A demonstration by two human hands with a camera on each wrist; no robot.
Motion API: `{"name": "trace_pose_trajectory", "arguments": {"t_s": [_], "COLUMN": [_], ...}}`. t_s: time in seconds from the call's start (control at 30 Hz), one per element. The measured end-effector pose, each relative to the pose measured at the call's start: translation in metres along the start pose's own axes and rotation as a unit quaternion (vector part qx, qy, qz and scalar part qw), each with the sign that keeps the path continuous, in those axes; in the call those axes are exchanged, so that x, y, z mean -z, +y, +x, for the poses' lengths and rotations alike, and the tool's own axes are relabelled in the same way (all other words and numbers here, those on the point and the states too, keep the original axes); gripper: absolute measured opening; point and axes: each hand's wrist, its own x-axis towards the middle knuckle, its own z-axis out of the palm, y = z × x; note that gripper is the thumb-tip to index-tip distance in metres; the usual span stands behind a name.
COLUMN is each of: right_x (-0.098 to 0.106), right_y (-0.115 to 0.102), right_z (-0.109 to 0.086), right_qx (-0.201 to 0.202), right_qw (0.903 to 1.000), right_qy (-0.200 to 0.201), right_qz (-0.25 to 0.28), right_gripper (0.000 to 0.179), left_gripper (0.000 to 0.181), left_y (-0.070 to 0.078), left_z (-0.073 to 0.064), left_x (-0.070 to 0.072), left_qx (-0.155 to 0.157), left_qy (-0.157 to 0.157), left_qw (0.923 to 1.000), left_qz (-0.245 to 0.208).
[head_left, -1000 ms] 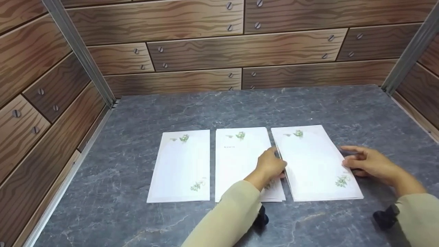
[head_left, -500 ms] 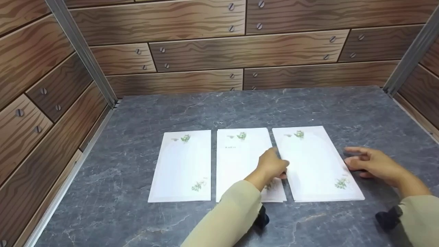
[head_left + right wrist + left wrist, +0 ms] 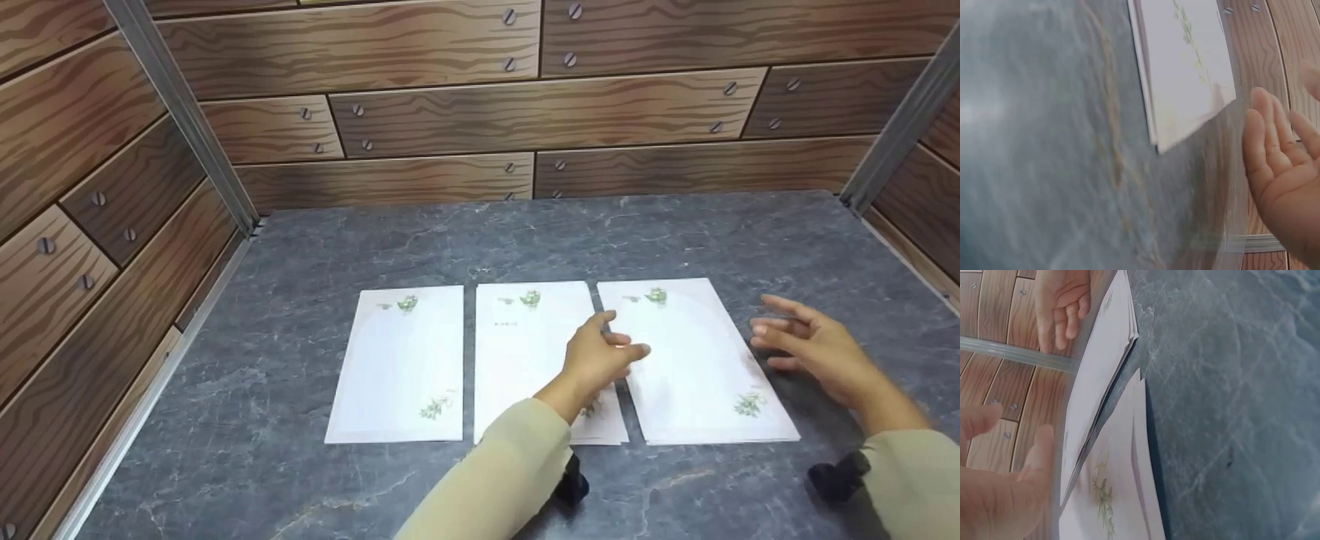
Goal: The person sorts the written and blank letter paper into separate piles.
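Observation:
Three white stacks of paper with green plant prints lie side by side: a left stack (image 3: 397, 367), a middle stack (image 3: 517, 367) and a right stack (image 3: 690, 352). Over the gap between the middle and right stacks is my left hand (image 3: 592, 360), thumb and fingers spread and holding nothing. My right hand (image 3: 821, 352) hovers just beyond the right stack's right edge, fingers loosely extended, also holding nothing. In the left wrist view the layered edges of the middle stack (image 3: 1112, 489) show. The right wrist view shows my right palm (image 3: 1292, 180) beside a stack corner (image 3: 1185, 107).
A dark grey marbled tabletop (image 3: 450, 240) carries the paper. Wood-plank-patterned walls (image 3: 420, 120) stand behind and at both sides, with metal corner posts (image 3: 187, 127) between them. A black wrist device (image 3: 836, 480) sits under the right sleeve.
My left thumb and fingers have spread apart at the right stack's left edge. My right hand has come away from that stack's right edge and lifted slightly. The stacks stay in place.

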Motion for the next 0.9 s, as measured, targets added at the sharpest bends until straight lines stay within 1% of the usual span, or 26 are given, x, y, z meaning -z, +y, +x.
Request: {"name": "trace_pose_trajectory", "arguments": {"t_s": [0.07,0.13,0.27,0.37,0.47,0.57,0.6,0.67,0.7,0.9], "right_x": [-0.002,-0.004,-0.011,-0.016,-0.023,-0.031,-0.034,-0.040,-0.043,-0.062], "right_y": [0.000,0.000,-0.002,-0.006,-0.010,-0.014,-0.015,-0.017,-0.019,-0.026], "right_z": [0.002,0.003,0.005,0.008,0.011,0.016,0.017,0.020,0.022,0.028], "right_qx": [0.018,0.032,0.060,0.071,0.069,0.058,0.054,0.050,0.048,0.028], "right_qw": [0.9994,0.9976,0.9922,0.9896,0.9943,0.9961,0.9963,0.9958,0.9958,0.9962], "right_qy": [0.008,0.016,0.027,0.037,0.050,0.063,0.065,0.069,0.071,0.081], "right_qz": [0.030,0.059,0.106,0.119,0.064,0.024,0.017,0.033,0.032,-0.013], "right_gripper": [0.063,0.063,0.061,0.063,0.069,0.075,0.077,0.078,0.079,0.085], "left_gripper": [0.070,0.073,0.078,0.081,0.081,0.084,0.085,0.087,0.088,0.091], "left_y": [-0.001,-0.001,-0.002,-0.003,-0.005,-0.007,-0.007,-0.007,-0.007,-0.006], "left_z": [0.001,0.001,0.001,0.002,0.003,0.006,0.007,0.009,0.010,0.012], "left_x": [0.001,0.002,0.006,0.011,0.018,0.026,0.029,0.036,0.039,0.062], "left_qx": [-0.013,-0.028,-0.062,-0.083,-0.096,-0.105,-0.107,-0.109,-0.110,-0.096], "left_qy": [0.000,-0.007,-0.036,-0.056,-0.068,-0.070,-0.070,-0.069,-0.067,-0.069], "left_qw": [0.9999,0.9995,0.9966,0.9941,0.9927,0.9920,0.9917,0.9916,0.9917,0.9930], "left_qz": [-0.001,-0.011,-0.039,-0.040,-0.024,-0.004,0.000,0.007,0.012,0.010]}}
